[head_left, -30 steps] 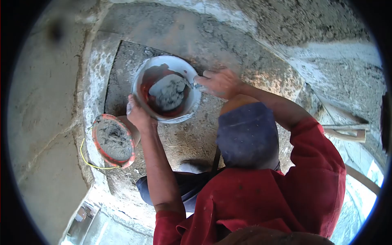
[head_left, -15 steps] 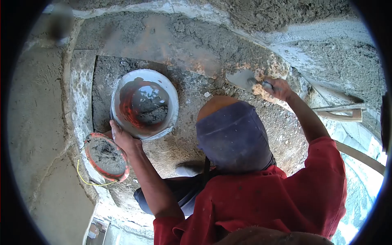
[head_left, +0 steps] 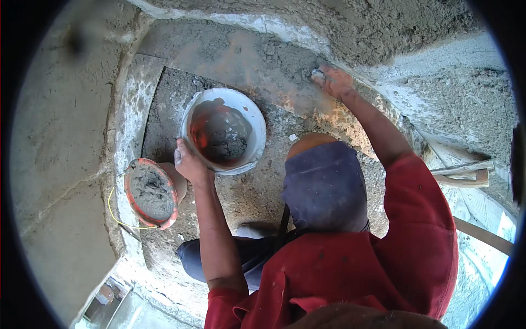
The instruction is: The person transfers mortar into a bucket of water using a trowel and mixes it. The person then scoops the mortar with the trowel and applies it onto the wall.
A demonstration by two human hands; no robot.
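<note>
My left hand (head_left: 190,163) is closed on the near-left rim of a white bucket (head_left: 257,122), which is tilted with its mouth towards me. Wet grey mortar (head_left: 229,146) lies inside it. Out to the upper right, my right hand (head_left: 335,83) is closed round a trowel (head_left: 317,73), close against the strip of grey mortar (head_left: 249,57). The trowel's blade is mostly hidden or blurred now. To the left of my left hand stands a second bucket with an orange rim (head_left: 176,204) and a yellow handle, full of grey mortar.
Rough plastered wall (head_left: 383,27) rises along the top and right. A wooden frame piece (head_left: 466,176) juts out at the right. Smooth grey surface (head_left: 60,159) spans the left side. My knee (head_left: 323,186) in dark trousers is between my arms.
My right hand has moved up and left with the trowel, onto the mortar strip. The view has shifted, so both buckets appear further right. My left hand stays on the white bucket.
</note>
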